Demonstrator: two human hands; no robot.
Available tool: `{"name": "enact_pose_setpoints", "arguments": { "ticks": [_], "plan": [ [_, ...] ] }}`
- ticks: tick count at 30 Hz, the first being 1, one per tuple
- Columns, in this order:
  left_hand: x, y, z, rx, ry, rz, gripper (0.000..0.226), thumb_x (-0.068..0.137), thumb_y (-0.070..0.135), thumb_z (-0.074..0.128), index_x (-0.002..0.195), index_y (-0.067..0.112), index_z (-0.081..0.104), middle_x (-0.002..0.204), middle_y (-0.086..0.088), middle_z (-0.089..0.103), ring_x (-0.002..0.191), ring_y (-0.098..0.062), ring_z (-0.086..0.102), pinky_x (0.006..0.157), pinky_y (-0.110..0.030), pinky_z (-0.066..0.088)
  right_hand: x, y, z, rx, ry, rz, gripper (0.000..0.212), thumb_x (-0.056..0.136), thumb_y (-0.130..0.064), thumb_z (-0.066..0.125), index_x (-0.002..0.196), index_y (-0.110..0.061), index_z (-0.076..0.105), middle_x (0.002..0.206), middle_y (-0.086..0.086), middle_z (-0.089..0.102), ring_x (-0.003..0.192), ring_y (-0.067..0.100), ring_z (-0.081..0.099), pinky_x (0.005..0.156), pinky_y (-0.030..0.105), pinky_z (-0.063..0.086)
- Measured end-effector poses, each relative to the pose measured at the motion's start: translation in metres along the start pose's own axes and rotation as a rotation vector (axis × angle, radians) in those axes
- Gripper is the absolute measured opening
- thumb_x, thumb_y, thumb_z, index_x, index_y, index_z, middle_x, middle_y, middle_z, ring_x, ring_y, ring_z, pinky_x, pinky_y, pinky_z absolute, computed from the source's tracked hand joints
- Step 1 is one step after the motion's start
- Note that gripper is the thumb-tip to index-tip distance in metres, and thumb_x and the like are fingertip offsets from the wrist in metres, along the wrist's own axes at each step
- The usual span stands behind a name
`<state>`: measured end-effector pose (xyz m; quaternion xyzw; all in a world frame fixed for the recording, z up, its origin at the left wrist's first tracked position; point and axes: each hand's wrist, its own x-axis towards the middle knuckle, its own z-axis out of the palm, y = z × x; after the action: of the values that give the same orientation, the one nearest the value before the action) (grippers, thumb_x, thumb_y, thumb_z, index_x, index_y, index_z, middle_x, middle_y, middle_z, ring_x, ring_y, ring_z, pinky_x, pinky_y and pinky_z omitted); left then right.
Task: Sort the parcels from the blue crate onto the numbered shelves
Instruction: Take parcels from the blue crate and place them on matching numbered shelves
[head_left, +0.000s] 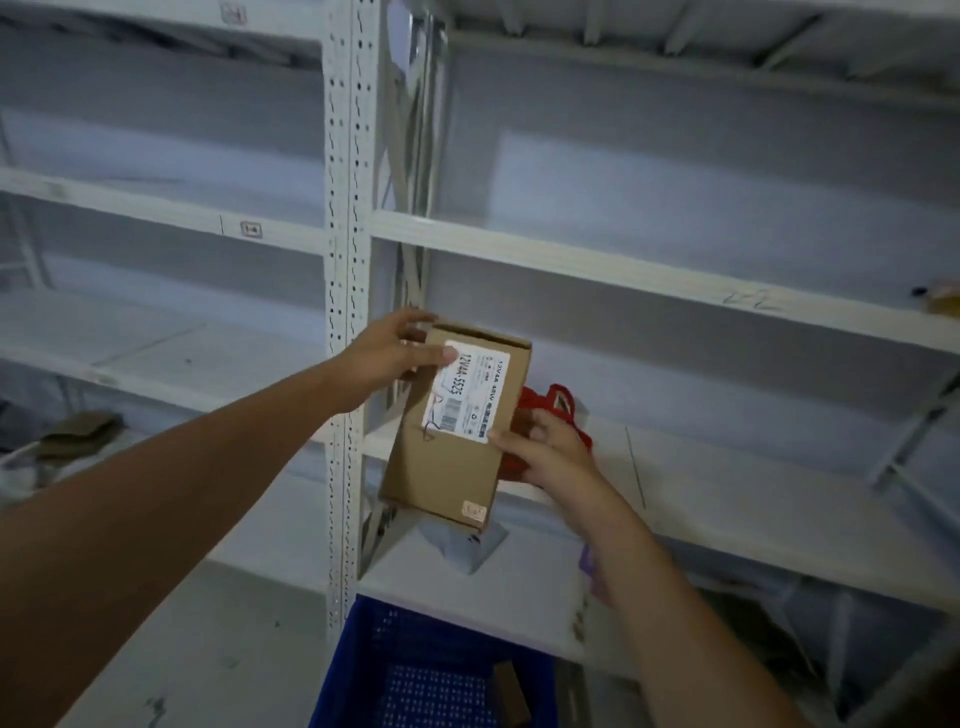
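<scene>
A brown cardboard parcel (452, 423) is held up at the centre of the view, in front of the white metal shelving (623, 275), tilted so its top leans toward 1 o'clock. A white shipping label (467, 391) covers its upper face, printed sideways with "12V4A-5525" and a barcode; a small pinkish sticker (474, 512) sits at its lower corner, toward 5 o'clock.

The left hand (395, 358) comes in from 8 o'clock and grips the parcel's upper left corner, thumb pressed on the label's edge and the fingers (415, 315) curled over the top behind the box. The right hand (550, 449) comes in from 5 o'clock and clamps the parcel's right edge at the label's lower corner, thumb on the front, fingers wrapped behind.

Just behind the right hand, a red bag (558, 402) with looped handles rests on the shelf. Below the parcel, on the next shelf down, lies a pale grey pouch (475, 548). At 6 o'clock the blue crate (415, 670) stands below, with a brown box (511, 688) inside it. At 9 o'clock an olive-coloured item (78, 434) lies on the left bay's shelf. A small tag (251, 229) is fixed to a shelf edge at 10 o'clock.
</scene>
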<state>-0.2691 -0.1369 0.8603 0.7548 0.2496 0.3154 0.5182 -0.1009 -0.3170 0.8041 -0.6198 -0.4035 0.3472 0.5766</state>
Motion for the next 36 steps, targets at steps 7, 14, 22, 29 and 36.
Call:
{"name": "enact_pose_setpoints", "arguments": {
  "ticks": [7,14,22,29,36],
  "plan": [
    [-0.027,0.019,-0.052,0.061,-0.168,-0.109,0.063,0.080,0.033,0.082,0.136,0.027,0.053,0.122,-0.007,0.064,0.108,-0.028,0.067,0.088,-0.044,0.060,-0.003,-0.039,0.062,0.437,0.171,-0.048,0.042,0.088,-0.008,0.078,0.124,-0.010,0.056,0.123,0.010,0.073,0.115,0.026,0.070,0.097,0.052,0.058],
    [-0.046,0.024,-0.126,0.097,-0.131,-0.006,0.055,0.076,0.019,0.086,0.126,0.025,0.065,0.119,-0.007,0.070,0.106,-0.030,0.070,0.088,-0.045,0.061,-0.005,-0.055,0.087,0.405,0.218,-0.090,0.054,0.087,-0.024,0.081,0.132,-0.015,0.054,0.128,0.009,0.070,0.119,0.023,0.065,0.104,0.044,0.053],
    [-0.053,0.029,-0.162,0.267,-0.198,-0.015,0.061,0.069,0.021,0.090,0.125,0.026,0.066,0.120,-0.009,0.067,0.106,-0.028,0.067,0.088,-0.037,0.060,-0.007,-0.086,0.080,-0.186,0.137,-0.198,0.043,0.089,-0.022,0.079,0.128,-0.031,0.062,0.134,-0.005,0.061,0.113,0.016,0.066,0.091,0.037,0.059],
    [-0.067,0.015,-0.149,-0.073,-0.086,0.022,0.059,0.075,0.017,0.087,0.129,0.022,0.063,0.123,-0.011,0.067,0.106,-0.030,0.070,0.083,-0.038,0.061,-0.022,-0.064,0.081,-0.023,0.186,-0.049,0.079,0.073,-0.060,0.084,0.137,-0.024,0.055,0.132,-0.001,0.064,0.120,0.017,0.063,0.097,0.045,0.058],
    [-0.078,-0.010,-0.063,-0.769,0.144,-0.109,0.060,0.084,0.023,0.078,0.137,0.013,0.051,0.125,-0.015,0.066,0.116,-0.032,0.064,0.094,-0.050,0.057,-0.031,-0.058,0.124,0.170,0.047,0.020,0.092,0.066,-0.059,0.089,0.140,-0.019,0.052,0.135,0.003,0.062,0.123,0.019,0.062,0.097,0.046,0.059]
  ]
}}
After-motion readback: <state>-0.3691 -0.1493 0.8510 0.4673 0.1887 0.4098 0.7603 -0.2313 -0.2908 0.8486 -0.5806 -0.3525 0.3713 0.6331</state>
